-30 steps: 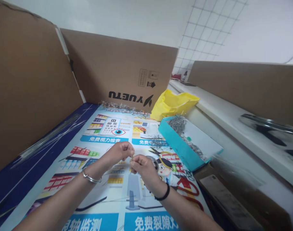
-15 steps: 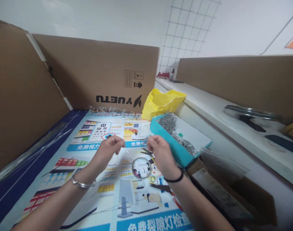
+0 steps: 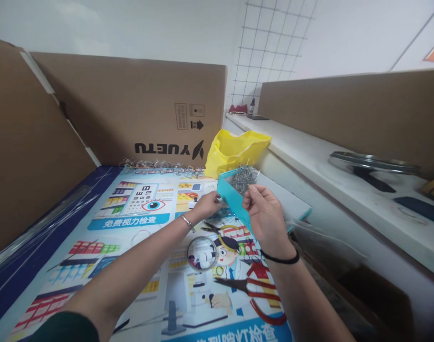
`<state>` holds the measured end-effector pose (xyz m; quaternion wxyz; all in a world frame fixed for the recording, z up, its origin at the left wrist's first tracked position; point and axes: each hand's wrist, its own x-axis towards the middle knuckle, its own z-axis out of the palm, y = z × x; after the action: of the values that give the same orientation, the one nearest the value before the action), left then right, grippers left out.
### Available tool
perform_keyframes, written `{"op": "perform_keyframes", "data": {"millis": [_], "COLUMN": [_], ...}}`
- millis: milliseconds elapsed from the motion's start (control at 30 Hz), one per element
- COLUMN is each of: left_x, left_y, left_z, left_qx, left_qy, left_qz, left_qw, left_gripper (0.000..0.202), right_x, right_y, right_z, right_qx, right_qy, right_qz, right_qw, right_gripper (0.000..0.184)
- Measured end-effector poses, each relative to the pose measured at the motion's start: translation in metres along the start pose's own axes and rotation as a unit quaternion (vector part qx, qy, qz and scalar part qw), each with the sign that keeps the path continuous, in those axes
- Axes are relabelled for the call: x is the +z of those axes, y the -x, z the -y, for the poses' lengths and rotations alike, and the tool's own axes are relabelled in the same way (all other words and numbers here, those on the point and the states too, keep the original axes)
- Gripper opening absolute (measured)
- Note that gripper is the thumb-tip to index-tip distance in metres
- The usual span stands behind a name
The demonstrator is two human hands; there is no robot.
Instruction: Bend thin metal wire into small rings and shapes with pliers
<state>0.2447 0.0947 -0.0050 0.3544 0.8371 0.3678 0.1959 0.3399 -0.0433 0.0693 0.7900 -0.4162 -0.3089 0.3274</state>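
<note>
My right hand, a black band at its wrist, is raised in front of the teal box, thumb and fingers pinched together. Whatever is in that pinch is too fine to make out. Tangled thin metal wire pieces fill part of the box. My left hand, with a silver bangle, reaches to a small heap of thin wires beside the box's left wall. Its fingers are drawn together at the heap; what they grip is unclear. Red-handled scissors and a round clear lens-like disc lie nearer me.
Dark-tipped pliers lie on the printed sheet. Behind the box stands a yellow bag. Cardboard panels wall the back and left. A white ledge runs along the right, carrying a round metal-rimmed object.
My left hand has moved right and forward from mid-table to the wire heap. My right hand has shifted right and slightly up, to the front of the teal box. The view has turned slightly.
</note>
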Motion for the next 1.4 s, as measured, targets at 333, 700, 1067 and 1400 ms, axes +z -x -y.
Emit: {"op": "perform_keyframes", "data": {"millis": [333, 700, 1067, 1400], "left_x": [-0.005, -0.002, -0.016, -0.04], "left_y": [0.042, 0.039, -0.005, -0.002], "left_z": [0.011, 0.0, -0.025, -0.021], "left_qx": [0.064, 0.052, 0.04, -0.005], "left_qy": [-0.164, -0.179, -0.168, -0.086], "left_qz": [0.086, 0.121, 0.096, 0.063], "left_qw": [0.981, 0.975, 0.98, 0.994], "left_gripper": [0.018, 0.011, 0.014, 0.014], "right_x": [0.003, 0.002, 0.0, -0.007], "right_y": [0.001, 0.001, -0.001, -0.006], "right_z": [-0.004, -0.003, -0.004, -0.018], "right_qx": [0.0, -0.004, -0.002, 0.008], "right_qy": [-0.004, 0.004, 0.006, 0.04], "right_qz": [0.005, 0.001, 0.0, 0.006], "right_qw": [1.0, 1.0, 1.0, 0.999], "right_gripper": [0.019, 0.02, 0.021, 0.023]}}
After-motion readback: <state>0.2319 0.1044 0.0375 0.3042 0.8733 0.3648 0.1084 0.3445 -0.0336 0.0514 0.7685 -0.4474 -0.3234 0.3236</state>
